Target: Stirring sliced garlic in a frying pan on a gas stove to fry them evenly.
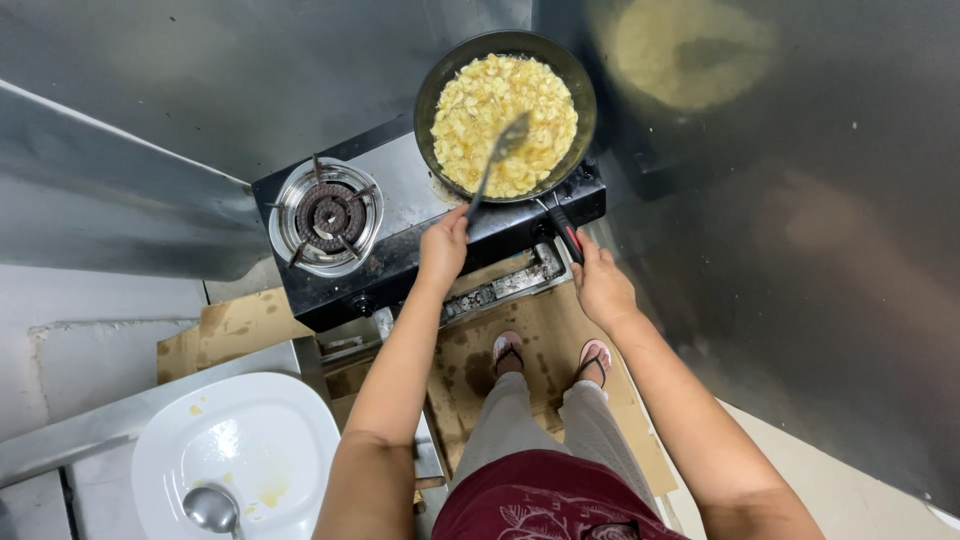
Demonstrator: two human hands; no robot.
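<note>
The frying pan [505, 110], filled with pale yellow food [503, 125], is set on the stove [420, 225], over its far burner; its handle [563, 232] is clenched in the right hand [602, 285]; a metal spatula [497, 160], its blade over the food, is grasped by the left hand [443, 250]; the stove's near burner [327, 215] stands bare; a white plate [240, 450] with a spoon [212, 508] lies well short of the stove.

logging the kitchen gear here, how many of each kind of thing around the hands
pan: 1
spatula: 1
burner: 1 bare
plate: 1
spoon: 1
total: 5
left hand holds the spatula, right hand the pan handle.
</note>
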